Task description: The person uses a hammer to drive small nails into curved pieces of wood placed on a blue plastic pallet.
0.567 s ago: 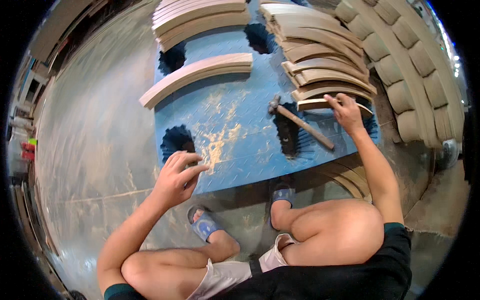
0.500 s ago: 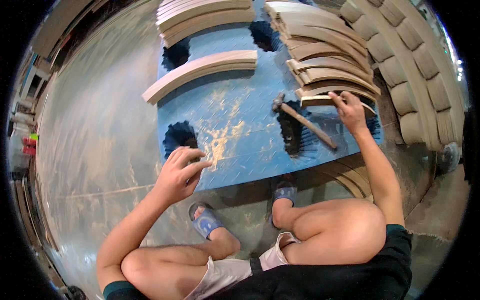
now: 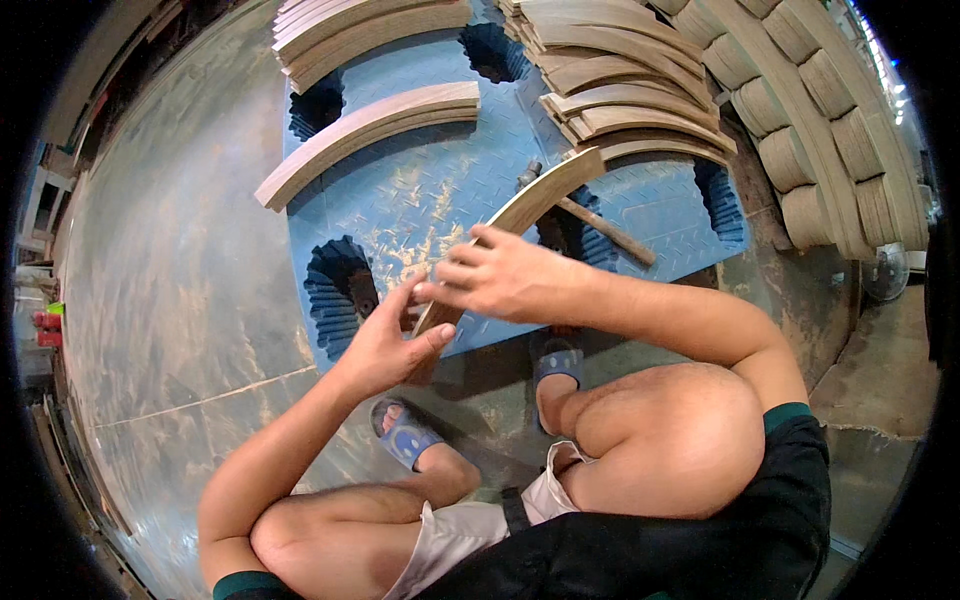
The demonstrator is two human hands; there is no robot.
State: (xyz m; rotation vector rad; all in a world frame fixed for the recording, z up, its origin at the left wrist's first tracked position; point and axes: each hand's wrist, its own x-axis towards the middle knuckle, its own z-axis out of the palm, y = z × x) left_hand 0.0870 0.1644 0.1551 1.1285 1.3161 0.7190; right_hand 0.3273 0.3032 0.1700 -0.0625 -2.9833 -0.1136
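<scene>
A curved tan wooden strip [image 3: 543, 198] slants over a blue plastic pallet [image 3: 650, 200]; the left hand [image 3: 385, 345] curls around its lower end, the right hand [image 3: 500, 275] half-bends across it, grip unclear. Seemingly two-handed repositioning; moving it calls for steady support.

Cam, head-worn, L of pair, wide fisheye: looks down & fwd over knees [image 3: 690, 425]; L hand [image 3: 388, 342], R hand [image 3: 500, 277] close below; pallet [image 3: 655, 195] beyond.

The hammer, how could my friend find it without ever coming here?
Start with the big blue pallet, then look at its near right part. The hammer lies there aslant, partly hidden behind one raised strip. Unlike the curved pieces beyond it, it has a straight handle and a grey head.
</scene>
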